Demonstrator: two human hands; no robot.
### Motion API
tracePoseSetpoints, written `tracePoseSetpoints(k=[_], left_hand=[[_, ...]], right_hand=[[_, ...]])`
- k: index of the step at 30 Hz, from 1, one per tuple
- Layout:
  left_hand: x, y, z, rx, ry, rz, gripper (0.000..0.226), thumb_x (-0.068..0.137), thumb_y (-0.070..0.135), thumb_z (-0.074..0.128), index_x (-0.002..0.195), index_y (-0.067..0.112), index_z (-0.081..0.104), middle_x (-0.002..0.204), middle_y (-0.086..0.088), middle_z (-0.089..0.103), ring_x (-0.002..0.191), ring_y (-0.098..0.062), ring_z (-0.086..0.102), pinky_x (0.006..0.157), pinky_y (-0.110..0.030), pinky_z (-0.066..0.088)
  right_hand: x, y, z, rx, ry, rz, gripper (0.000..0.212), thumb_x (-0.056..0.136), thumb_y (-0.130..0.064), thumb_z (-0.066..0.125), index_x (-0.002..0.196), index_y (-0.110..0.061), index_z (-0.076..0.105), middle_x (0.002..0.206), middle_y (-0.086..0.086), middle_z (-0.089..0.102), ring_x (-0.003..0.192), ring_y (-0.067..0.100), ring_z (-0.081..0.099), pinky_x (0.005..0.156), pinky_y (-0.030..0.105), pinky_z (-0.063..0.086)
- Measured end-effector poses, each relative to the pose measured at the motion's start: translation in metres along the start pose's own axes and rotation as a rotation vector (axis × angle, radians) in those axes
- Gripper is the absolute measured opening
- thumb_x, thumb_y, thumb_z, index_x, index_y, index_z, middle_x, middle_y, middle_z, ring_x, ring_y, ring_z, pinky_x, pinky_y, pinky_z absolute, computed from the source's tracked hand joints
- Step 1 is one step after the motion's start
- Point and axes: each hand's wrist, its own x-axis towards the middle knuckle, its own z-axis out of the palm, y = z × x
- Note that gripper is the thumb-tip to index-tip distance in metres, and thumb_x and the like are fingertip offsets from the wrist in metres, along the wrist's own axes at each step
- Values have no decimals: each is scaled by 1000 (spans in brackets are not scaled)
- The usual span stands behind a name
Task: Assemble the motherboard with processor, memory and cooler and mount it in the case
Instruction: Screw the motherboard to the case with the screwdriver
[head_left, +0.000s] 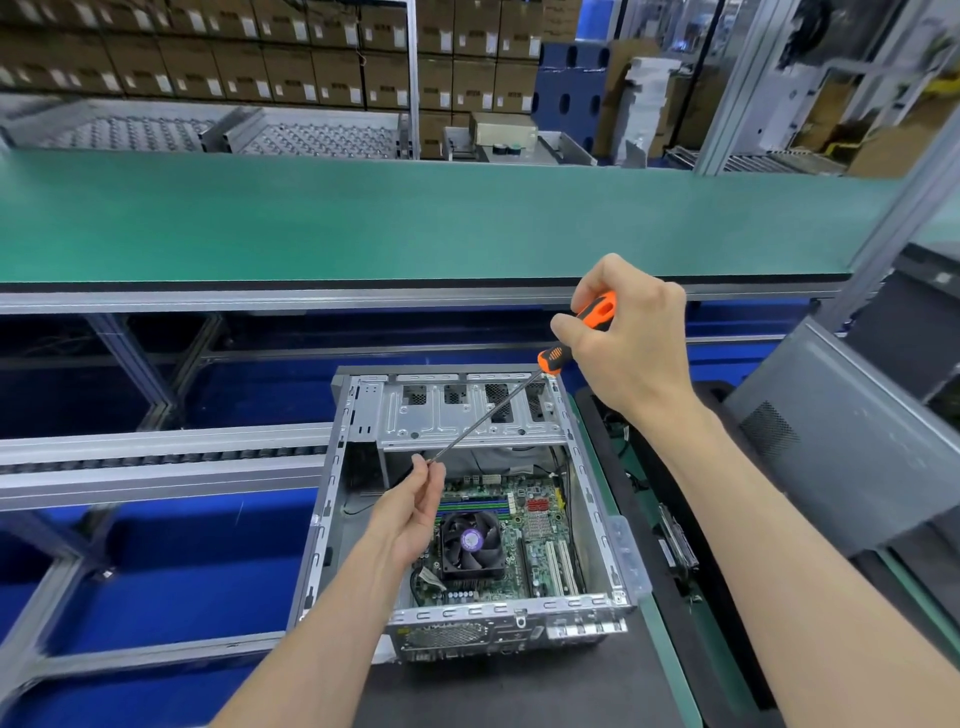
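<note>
An open grey metal case (592, 488) lies flat in front of me. Inside it sits the green motherboard (540, 525) with a black cooler fan (471, 543) and memory sticks (472, 506) behind the fan. My right hand (631, 338) grips the orange-and-black handle of a long screwdriver (488, 415) above the case's drive bay. The shaft slants down to the left. My left hand (413, 506) pinches the tip of the shaft above the board; whether a screw sits at the tip cannot be seen.
The case rests on a black mat (519, 691) beside a roller conveyor rail (156, 462). A green-topped bench (363, 218) spans the back. Grey case panels (841, 431) lean at the right. Loose parts (675, 540) lie right of the case. Stacked cartons fill the far wall.
</note>
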Motion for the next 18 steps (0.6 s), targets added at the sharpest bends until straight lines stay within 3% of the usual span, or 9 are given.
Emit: tracePoseSetpoints(k=[3, 6, 9, 14, 18], left_hand=[[-2, 1, 2, -70, -23, -13, 15, 90, 6, 67, 100, -5, 67, 88, -16, 75, 85, -23, 75, 69, -27, 62], [-2, 2, 1, -140, -42, -25, 23, 84, 3, 69, 105, -6, 66, 95, -18, 75, 95, -24, 74, 66, -26, 62], [-1, 3, 1, -188, -64, -18, 35, 73, 2, 72, 107, -6, 67, 100, -19, 74, 96, -24, 74, 68, -26, 62], [2, 5, -1, -241, -71, 11, 33, 72, 7, 74, 103, -3, 70, 104, -15, 75, 91, -19, 75, 67, -23, 62], [6, 4, -3, -198, -69, 29, 28, 70, 8, 76, 95, -5, 73, 98, -15, 75, 90, -18, 75, 65, -22, 61]], right_hand=[[1, 0, 1, 17, 6, 5, 18, 77, -12, 75, 75, -9, 57, 57, -8, 49, 53, 9, 43, 60, 12, 34], [1, 1, 1, 25, -16, 10, 18, 77, -14, 75, 76, -11, 57, 59, -9, 49, 57, 16, 45, 63, 26, 34], [1, 3, 2, 34, -20, 14, 18, 77, -14, 75, 75, -12, 57, 59, -9, 49, 59, 19, 45, 64, 27, 33], [1, 7, 4, 21, -28, 45, 18, 77, -16, 74, 75, -13, 56, 62, -6, 50, 68, 28, 48, 68, 32, 39], [1, 8, 2, 45, -30, 35, 19, 77, -15, 75, 74, -14, 56, 59, -8, 49, 59, 17, 46, 62, 25, 35]])
